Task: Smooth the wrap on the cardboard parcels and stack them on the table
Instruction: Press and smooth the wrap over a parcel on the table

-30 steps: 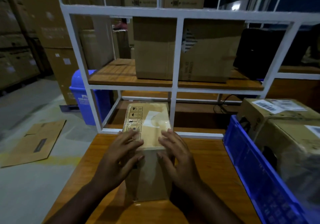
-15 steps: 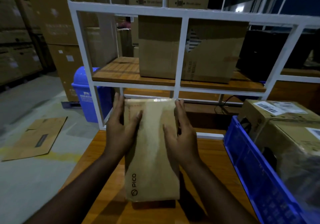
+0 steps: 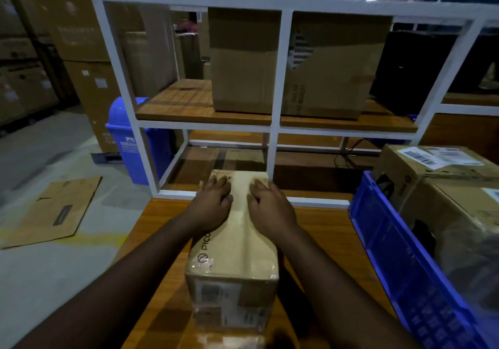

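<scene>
A long cardboard parcel (image 3: pixel 237 243) in clear wrap, printed "PICO" on its left edge, lies lengthwise on the wooden table (image 3: pixel 318 243). My left hand (image 3: pixel 213 202) lies flat on the far left part of its top face, fingers straight and pointing away from me. My right hand (image 3: pixel 270 205) lies flat beside it on the far right part, fingers also straight. A strip of the top shows between the two hands. The near end of the parcel carries a label and faces me.
A blue crate (image 3: pixel 405 267) at the right holds wrapped cardboard parcels (image 3: pixel 437 175). A white metal shelf frame (image 3: pixel 275 84) with large boxes (image 3: pixel 286 62) stands just beyond the table. A blue bin (image 3: pixel 127 138) and flattened cardboard (image 3: pixel 54 211) are on the floor at left.
The parcel went from standing on end to lying flat, lengthwise on the table. Both hands moved from its far sides to resting flat on its top face.
</scene>
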`<state>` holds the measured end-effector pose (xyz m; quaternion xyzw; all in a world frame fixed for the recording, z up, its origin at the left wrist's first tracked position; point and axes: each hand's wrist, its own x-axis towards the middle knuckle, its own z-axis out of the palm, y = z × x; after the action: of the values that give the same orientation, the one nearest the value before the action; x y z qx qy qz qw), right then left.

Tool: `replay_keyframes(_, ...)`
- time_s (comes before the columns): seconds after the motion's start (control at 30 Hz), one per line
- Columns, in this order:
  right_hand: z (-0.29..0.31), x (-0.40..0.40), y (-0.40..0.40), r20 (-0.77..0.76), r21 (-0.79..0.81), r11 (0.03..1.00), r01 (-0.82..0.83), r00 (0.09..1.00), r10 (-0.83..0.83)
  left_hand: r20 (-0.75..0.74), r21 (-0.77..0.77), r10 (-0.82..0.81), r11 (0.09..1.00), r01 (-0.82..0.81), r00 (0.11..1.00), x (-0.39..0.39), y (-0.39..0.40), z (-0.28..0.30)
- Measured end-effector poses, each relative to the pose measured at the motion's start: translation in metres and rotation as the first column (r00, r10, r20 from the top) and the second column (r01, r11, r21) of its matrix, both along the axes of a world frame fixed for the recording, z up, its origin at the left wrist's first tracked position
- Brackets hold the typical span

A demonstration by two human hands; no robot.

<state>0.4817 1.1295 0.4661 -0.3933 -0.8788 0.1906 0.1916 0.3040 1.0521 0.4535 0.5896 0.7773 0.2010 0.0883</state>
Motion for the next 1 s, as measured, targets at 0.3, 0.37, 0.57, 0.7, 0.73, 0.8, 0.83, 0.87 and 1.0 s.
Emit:
replay_keyframes(0.3, -0.009, -0.02, 0.021, 0.268, 0.107, 0.975, -0.194, 0.95, 0.16, 0.034, 0.054, -0.006, 0.999, 0.004, 0.999, -0.002, 0.002, -0.008)
replay_keyframes(0.37, -0.002, -0.018, 0.022, 0.281, 0.114, 0.973, -0.2, 0.946, 0.162, 0.024, 0.04, -0.005, 0.999, 0.004, 1.0, 0.001, 0.004, -0.002)
replay_keyframes(0.57, 0.008, -0.002, -0.021, 0.182, 0.166, 0.967, -0.195, 0.969, 0.165, -0.001, 0.032, -0.116, 0.993, 0.116, 0.993, 0.013, -0.036, 0.006)
replay_keyframes(0.7, -0.008, 0.004, -0.037, 0.148, 0.165, 0.97, -0.176, 0.977, 0.152, -0.033, 0.056, -0.106, 0.993, 0.108, 0.994, 0.027, -0.051, 0.001)
replay_keyframes(0.73, -0.005, 0.002, -0.032, 0.16, 0.146, 0.973, -0.181, 0.974, 0.158, -0.044, 0.041, -0.092, 0.995, 0.094, 0.995, 0.029, -0.048, 0.005)
replay_keyframes(0.8, 0.007, 0.0, -0.021, 0.197, 0.126, 0.969, -0.212, 0.963, 0.185, -0.049, 0.017, -0.07, 0.997, 0.071, 0.996, 0.032, -0.038, 0.016)
replay_keyframes(0.83, 0.014, 0.0, -0.016, 0.211, 0.122, 0.964, -0.237, 0.955, 0.208, -0.048, 0.008, -0.074, 0.997, 0.074, 0.996, 0.032, -0.036, 0.022)
replay_keyframes(0.87, 0.017, 0.002, -0.015, 0.213, 0.116, 0.961, -0.25, 0.952, 0.221, -0.041, 0.004, -0.085, 0.996, 0.085, 0.996, 0.031, -0.036, 0.024)
replay_keyframes(1.0, 0.003, 0.024, -0.032, 0.1, 0.099, 0.985, -0.139, 0.987, 0.129, 0.01, 0.071, -0.118, 0.99, 0.117, 0.993, 0.031, -0.058, 0.012)
